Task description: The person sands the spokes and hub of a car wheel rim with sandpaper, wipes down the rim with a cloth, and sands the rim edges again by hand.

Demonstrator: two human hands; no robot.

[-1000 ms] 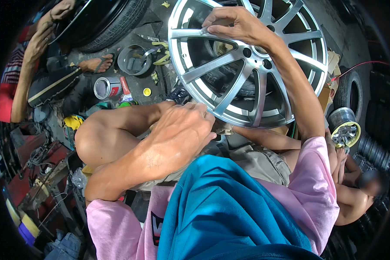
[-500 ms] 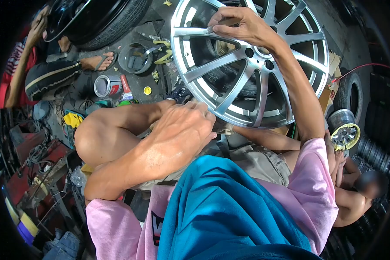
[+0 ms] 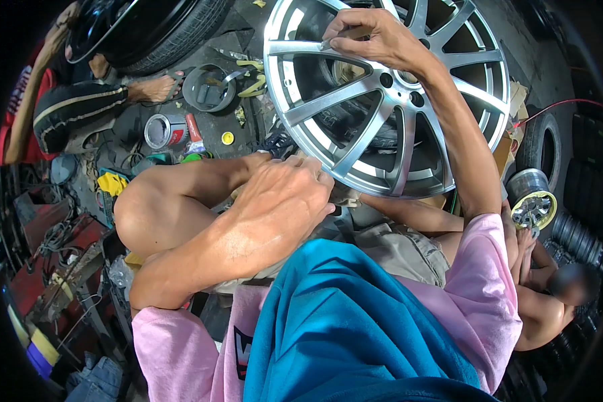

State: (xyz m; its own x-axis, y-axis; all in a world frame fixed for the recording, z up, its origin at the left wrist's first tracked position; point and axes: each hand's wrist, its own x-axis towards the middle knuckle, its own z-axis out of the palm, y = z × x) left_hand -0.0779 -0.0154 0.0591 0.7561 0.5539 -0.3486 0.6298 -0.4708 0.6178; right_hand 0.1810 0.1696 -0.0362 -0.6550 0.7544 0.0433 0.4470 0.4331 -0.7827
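Note:
A large silver alloy wheel rim (image 3: 374,127) with several spokes stands tilted in front of me, close to my legs. My right hand (image 3: 372,39) reaches over its face, with thumb and fingers pinched at a spoke near the upper left. Between those fingertips shows the tip of a small grey piece (image 3: 325,45), mostly covered; its kind is unclear. My left hand (image 3: 285,191) is closed at the rim's lower left edge, back of the hand up. Its fingertips are hidden, but the fingers appear curled round that edge.
On the floor at left are a bucket (image 3: 210,89), an open can (image 3: 159,131), a yellow lid (image 3: 228,138) and a yellow cloth (image 3: 112,183). Another person (image 3: 80,110) sits by a tyre (image 3: 181,40). At right, a person (image 3: 541,315) handles a smaller rim (image 3: 534,209).
My hands and the rim stay almost in place, with at most a tiny shift of the right fingers. The foot and knee of the person at left have moved slightly.

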